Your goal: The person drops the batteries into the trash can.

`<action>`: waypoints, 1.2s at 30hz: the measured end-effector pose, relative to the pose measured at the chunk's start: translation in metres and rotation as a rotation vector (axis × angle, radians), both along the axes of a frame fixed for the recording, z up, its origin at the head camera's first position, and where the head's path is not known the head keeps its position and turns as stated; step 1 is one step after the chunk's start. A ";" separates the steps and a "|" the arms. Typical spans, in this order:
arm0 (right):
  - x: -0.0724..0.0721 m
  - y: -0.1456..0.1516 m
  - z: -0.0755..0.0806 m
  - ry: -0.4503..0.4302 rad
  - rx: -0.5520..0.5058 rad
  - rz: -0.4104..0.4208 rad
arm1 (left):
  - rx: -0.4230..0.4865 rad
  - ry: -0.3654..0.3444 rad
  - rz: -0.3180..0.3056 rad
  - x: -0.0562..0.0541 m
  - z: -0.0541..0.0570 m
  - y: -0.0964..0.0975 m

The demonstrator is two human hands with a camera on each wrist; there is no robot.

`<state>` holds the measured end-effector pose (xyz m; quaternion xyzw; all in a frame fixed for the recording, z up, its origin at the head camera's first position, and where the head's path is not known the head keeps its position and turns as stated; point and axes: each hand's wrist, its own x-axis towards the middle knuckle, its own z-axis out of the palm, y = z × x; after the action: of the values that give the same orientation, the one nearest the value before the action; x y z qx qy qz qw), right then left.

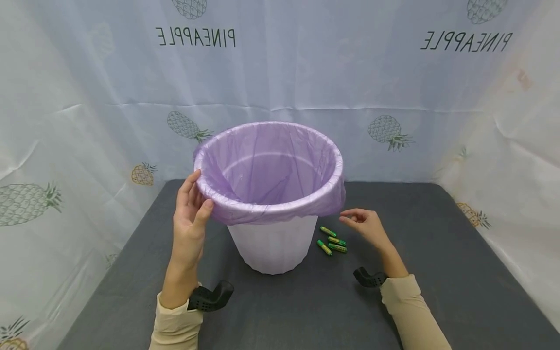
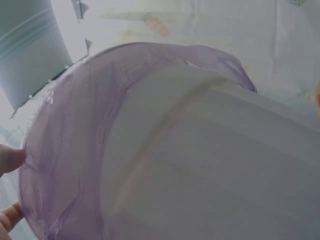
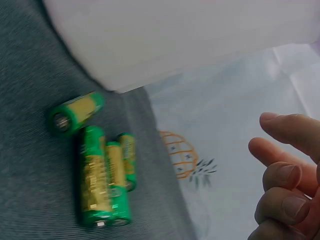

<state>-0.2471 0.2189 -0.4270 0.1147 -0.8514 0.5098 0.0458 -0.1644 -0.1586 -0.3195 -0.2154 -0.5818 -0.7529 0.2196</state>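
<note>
A white trash bin (image 1: 274, 245) stands upright in the middle, its mouth lined with a purple trash bag (image 1: 280, 180) folded over the rim. My left hand (image 1: 190, 223) touches the bagged rim at its left with thumb and fingertips; only those tips show at the edge of the left wrist view. To the right of the bin lie several green and gold batteries (image 1: 332, 248), seen closer as batteries (image 3: 95, 175) in the right wrist view. Over the table just beyond them, my right hand (image 1: 367, 227) holds nothing, thumb and index finger apart, other fingers loosely bent.
A dark grey table (image 1: 297, 316) carries everything. White curtains (image 1: 280, 68) with pineapple prints and mirrored lettering hang behind and at both sides. Each wrist bears a black camera mount, the left mount (image 1: 211, 296) close in front of the bin.
</note>
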 end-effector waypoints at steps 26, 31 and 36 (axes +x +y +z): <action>-0.018 -0.003 -0.045 -0.143 0.187 0.073 | -0.005 0.015 -0.009 -0.001 -0.002 -0.001; -0.019 -0.004 -0.047 -0.156 0.182 0.061 | -0.009 0.034 -0.018 0.000 -0.001 0.000; -0.021 -0.005 -0.048 -0.158 0.207 0.043 | -0.009 0.016 -0.003 -0.001 -0.001 0.000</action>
<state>-0.2679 0.2139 -0.4753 0.0966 -0.8978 0.4273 -0.0443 -0.1650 -0.1591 -0.3202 -0.2234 -0.5832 -0.7487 0.2223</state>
